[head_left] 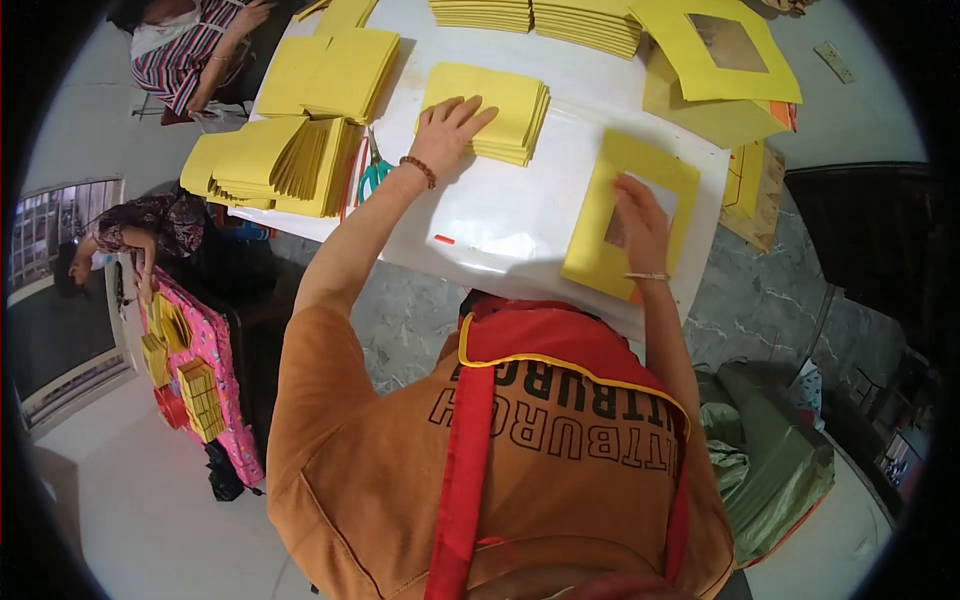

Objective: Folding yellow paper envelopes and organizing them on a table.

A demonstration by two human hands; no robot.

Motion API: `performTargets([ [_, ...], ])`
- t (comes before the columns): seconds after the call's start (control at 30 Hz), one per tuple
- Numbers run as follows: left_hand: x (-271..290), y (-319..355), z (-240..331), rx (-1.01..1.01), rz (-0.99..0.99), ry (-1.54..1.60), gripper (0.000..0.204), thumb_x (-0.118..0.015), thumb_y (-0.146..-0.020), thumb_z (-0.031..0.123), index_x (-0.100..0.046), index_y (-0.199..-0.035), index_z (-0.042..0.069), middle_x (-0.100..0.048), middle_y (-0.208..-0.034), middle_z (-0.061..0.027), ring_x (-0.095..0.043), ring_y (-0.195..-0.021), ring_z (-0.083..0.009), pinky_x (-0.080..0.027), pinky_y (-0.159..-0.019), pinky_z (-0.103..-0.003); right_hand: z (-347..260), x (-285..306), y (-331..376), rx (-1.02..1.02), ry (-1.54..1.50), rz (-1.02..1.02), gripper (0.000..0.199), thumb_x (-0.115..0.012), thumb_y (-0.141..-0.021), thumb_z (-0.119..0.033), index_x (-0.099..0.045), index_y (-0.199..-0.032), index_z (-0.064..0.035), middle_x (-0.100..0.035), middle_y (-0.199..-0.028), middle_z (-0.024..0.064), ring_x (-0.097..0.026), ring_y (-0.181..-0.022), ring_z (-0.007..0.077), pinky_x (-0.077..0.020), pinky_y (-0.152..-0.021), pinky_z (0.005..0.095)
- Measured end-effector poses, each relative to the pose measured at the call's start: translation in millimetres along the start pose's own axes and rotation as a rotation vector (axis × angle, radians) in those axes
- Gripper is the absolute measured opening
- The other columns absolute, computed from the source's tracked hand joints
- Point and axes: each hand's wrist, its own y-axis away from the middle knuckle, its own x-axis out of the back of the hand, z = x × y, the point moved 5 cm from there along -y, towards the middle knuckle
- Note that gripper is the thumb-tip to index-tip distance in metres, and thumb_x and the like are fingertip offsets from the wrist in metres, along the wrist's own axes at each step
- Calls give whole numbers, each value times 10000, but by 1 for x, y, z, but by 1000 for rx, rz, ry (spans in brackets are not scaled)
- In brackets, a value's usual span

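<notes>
My left hand (452,132) lies with spread fingers on top of a stack of folded yellow paper pieces (515,98) at the middle of the table. A bead bracelet circles that wrist. On the right, my right hand (645,228) is over a flat yellow paper piece (625,155) with a pale rectangular window, and partly covers that window. Its fingers look stretched out, slightly blurred, and I see nothing held in them. Teal-handled scissors (374,174) rest left of my left forearm. A small red strip (444,239) lies near the front edge of the white table (500,215).
Bundles of yellow paper (325,75) crowd the left side, with fanned ones (250,165) nearer. More stacks (585,28) line the far edge. A windowed yellow sheet (715,45) tops a box at far right. Two people are at the left, one beside a pink-covered table (215,350).
</notes>
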Motion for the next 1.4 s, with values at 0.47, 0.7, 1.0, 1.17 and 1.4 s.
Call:
performTargets([
  [0.47, 28, -9, 4, -43, -91, 96, 783, -668, -652, 178, -312, -1349, 207, -330, -1362, -99, -323, -1228, -300, -258, -990, -467, -18, 37, 9, 4, -31, -84, 279, -535, -877, -97, -548, -1150, -43, -582, -1091, 35, -533, -1029, 131, -413, -860, 258],
  [0.7, 66, -10, 117, -154, 91, 271, 651, -632, -704, 163, -390, -1307, 185, -391, -1300, -153, -425, -1114, -293, -310, -883, -464, 9, 112, 42, 157, 216, 205, 237, -566, -845, -112, -599, -1074, -62, -590, -1083, 47, -512, -1064, 184, -381, -914, 306],
  [1.0, 8, 24, 244, -499, -18, 446, 486, -698, -690, 258, -541, -1124, 108, -498, -1056, -83, -460, -945, -261, -372, -800, -373, 43, 108, 61, 344, 686, 166, 182, -689, -699, -233, -695, -871, -172, -543, -1174, 87, -436, -1147, 307, -329, -962, 402],
  [1.17, 14, 12, 239, -551, -79, 679, 302, -655, -743, 213, -594, -1007, 80, -538, -925, -87, -498, -847, -261, -415, -738, -348, 57, 113, 55, 171, 411, 104, 181, -699, -687, -254, -702, -851, -179, -538, -1180, 94, -487, -1100, 257, -348, -944, 363],
  [1.4, 7, 1, 234, -452, -133, 917, 149, -600, -814, 160, -618, -831, 13, -581, -756, -109, -553, -735, -274, -451, -657, -340, 58, 113, 54, 197, 518, 96, 201, -677, -711, -289, -697, -855, -150, -540, -1165, 106, -517, -1060, 232, -389, -879, 316],
])
